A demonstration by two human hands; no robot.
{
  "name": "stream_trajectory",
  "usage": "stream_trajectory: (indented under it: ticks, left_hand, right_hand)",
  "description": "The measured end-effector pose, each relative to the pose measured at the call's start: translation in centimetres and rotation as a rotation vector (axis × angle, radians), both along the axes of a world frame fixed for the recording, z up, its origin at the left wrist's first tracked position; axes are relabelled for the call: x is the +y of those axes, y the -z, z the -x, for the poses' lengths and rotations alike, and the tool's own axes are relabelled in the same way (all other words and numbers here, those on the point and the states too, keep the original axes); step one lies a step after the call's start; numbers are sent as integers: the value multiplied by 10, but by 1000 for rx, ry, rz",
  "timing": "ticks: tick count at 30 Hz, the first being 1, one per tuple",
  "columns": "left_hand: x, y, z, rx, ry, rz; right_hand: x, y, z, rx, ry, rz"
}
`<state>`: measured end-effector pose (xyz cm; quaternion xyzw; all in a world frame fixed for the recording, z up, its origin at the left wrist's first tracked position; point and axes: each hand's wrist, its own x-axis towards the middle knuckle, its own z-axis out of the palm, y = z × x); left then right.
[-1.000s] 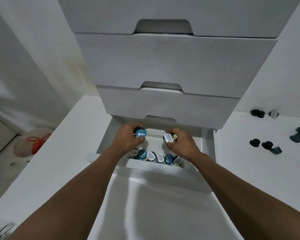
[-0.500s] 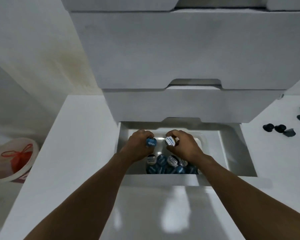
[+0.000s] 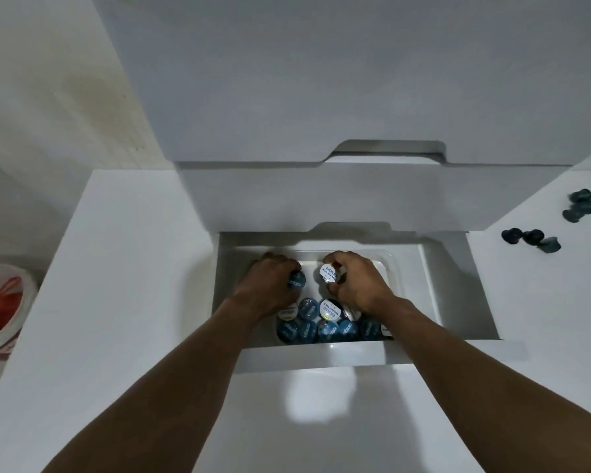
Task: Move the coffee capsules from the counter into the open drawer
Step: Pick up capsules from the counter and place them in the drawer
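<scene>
Both my hands are down inside the open white drawer [image 3: 458,295]. My left hand [image 3: 270,285] is closed around a blue-lidded capsule [image 3: 297,280]. My right hand [image 3: 359,285] grips a white-lidded capsule [image 3: 329,273]. Both are held over a clear tray [image 3: 386,259] in the drawer. Several capsules [image 3: 325,322], blue-lidded and white-lidded, lie packed in the tray's near end just below my hands. On the counter at the right lie several dark capsules: one group [image 3: 529,237] nearer the drawer, another [image 3: 579,205] farther back.
Closed white drawer fronts [image 3: 321,97] tower directly above the open drawer and overhang its back. White counter [image 3: 123,268] runs on both sides. A white bucket with a red item [image 3: 0,308] stands on the floor at the far left.
My view has tipped down and drawn closer to the drawer. Both hands have sunk lower into the tray, still holding their capsules.
</scene>
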<state>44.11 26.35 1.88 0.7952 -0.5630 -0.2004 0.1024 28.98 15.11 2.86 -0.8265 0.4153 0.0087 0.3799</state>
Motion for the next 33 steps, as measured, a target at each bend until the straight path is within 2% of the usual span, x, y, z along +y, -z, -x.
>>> stream_trajectory:
  ticks: [10, 14, 23, 33]
  left_hand:
    - [-7, 11, 3, -138, 14, -100]
    - [-6, 8, 2, -129, -10, -118]
    - [-5, 3, -6, -113, 37, -220]
    - [-4, 5, -7, -156, 89, -214]
  right_hand:
    - [-13, 16, -2, 43, -163, 52]
    - [-11, 23, -8, 54, -225, 95]
    - [-2, 25, -19, 98, -253, 104]
    - [8, 25, -21, 112, -217, 79]
